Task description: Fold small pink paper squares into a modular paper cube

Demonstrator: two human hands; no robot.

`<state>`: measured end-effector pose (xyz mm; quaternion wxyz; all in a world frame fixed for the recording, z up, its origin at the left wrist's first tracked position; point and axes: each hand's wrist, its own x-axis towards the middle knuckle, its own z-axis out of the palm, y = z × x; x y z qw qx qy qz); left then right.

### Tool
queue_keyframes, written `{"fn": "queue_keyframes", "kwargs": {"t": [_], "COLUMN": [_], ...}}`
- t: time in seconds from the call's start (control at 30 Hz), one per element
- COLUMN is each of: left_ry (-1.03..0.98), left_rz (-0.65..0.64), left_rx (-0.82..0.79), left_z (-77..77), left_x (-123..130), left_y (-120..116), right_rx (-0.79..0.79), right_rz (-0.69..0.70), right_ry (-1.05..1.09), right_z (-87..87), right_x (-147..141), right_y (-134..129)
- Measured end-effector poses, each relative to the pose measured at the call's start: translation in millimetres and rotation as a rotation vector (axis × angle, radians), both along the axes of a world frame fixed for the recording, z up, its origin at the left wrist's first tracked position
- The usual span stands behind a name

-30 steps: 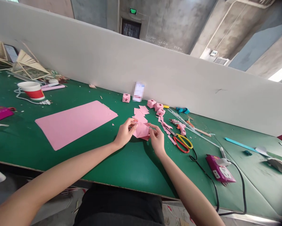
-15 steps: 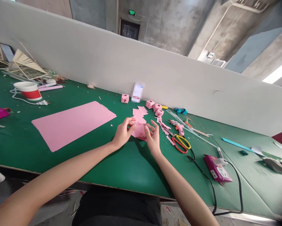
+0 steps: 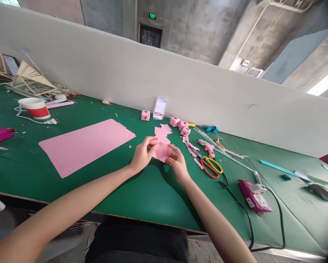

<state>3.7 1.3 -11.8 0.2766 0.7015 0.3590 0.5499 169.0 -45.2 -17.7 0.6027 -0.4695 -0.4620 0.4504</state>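
Between my two hands is a small piece of folded pink paper (image 3: pixel 162 151), raised a little above the green table. My left hand (image 3: pixel 144 152) pinches its left edge between thumb and fingers. My right hand (image 3: pixel 177 160) has fingers closed on its right side, thumb toward the lower edge. Just beyond my hands lie loose pink paper squares (image 3: pixel 164 130). Several small folded pink paper shapes with diamond openings, such as this one (image 3: pixel 184 125), sit behind them. To the right rest scissors (image 3: pixel 212 167) with red and yellow handles, beside pink scraps.
A large pink paper sheet (image 3: pixel 87 146) lies on the left, with a paper cup (image 3: pixel 34 108) behind it. A pink glue gun (image 3: pixel 209 149) lies beyond the scissors. At the right are a purple power strip (image 3: pixel 255 196) and black cable. A pale partition (image 3: pixel 120 69) bounds the table's back.
My right thumb and fingers have moved down and closed on the right side of the pink paper, which now looks more bent. My left hand stays nearly in place.
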Motion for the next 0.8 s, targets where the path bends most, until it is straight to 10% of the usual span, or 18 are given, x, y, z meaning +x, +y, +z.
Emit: {"fn": "queue_keyframes", "kwargs": {"t": [0.8], "left_ry": [0.141], "left_rz": [-0.196], "left_rx": [-0.253], "left_z": [0.5], "left_x": [-1.5], "left_y": [-3.8], "right_rx": [0.18], "right_rz": [-0.078], "right_ry": [-0.246], "right_z": [1.3], "right_x": [10.8], "right_y": [3.1]}}
